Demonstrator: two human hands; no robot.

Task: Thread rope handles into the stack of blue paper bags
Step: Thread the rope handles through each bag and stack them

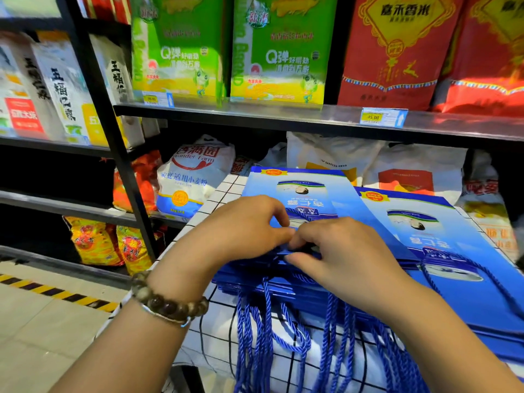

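Your left hand (243, 228) and right hand (340, 253) met at the near edge of the stack of blue paper bags (306, 188). Your curled fingers covered that spot, so whether you pinched rope or paper could not be told. The rope handles (266, 333) hanging below ran off the bottom edge, and their ends were out of sight. The second stack (465, 251) at your right was cut by the right edge of your view. On the shelf, the left price tag (154, 99) was too blurred to read, and the red sacks (397, 52) lost their tops to the upper edge.
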